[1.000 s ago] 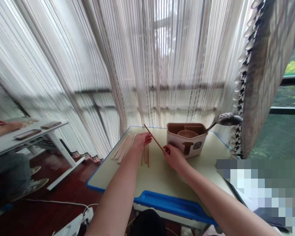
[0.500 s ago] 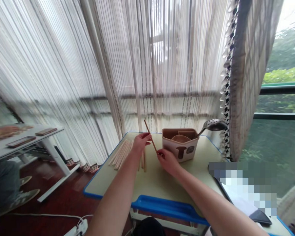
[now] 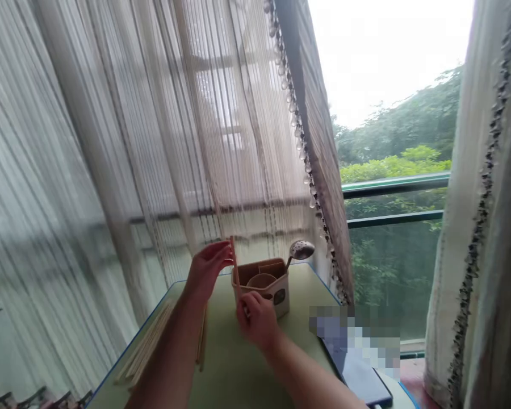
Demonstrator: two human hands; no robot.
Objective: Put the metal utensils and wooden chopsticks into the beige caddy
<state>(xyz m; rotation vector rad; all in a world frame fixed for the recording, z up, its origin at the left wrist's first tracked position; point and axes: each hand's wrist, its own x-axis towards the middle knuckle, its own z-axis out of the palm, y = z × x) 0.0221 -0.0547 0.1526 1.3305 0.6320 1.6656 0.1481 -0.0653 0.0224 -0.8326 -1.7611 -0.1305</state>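
My right hand [image 3: 256, 319] is closed around the lower end of a wooden chopstick [image 3: 235, 267], which stands nearly upright. My left hand [image 3: 206, 269] is raised beside it, fingers curled, with fingertips touching the stick near its top. Just behind both hands stands a beige utensil holder [image 3: 276, 292] with a mushroom picture and brown compartments. A perforated metal ladle [image 3: 300, 250] sticks out of the holder to the right. More wooden chopsticks [image 3: 147, 349] lie in a row on the green table [image 3: 234, 369], left of my left forearm.
Sheer striped curtains [image 3: 132, 142] hang close behind the table. A beaded curtain edge [image 3: 306, 159] hangs to the right of the holder. A dark tablet-like object [image 3: 361, 380] lies at the table's right side, partly blurred out. A window railing [image 3: 396, 184] and trees show beyond.
The view has swung up and to the right. The chopstick has gone from slanted to nearly upright, and my left hand has lifted off the table to its top.
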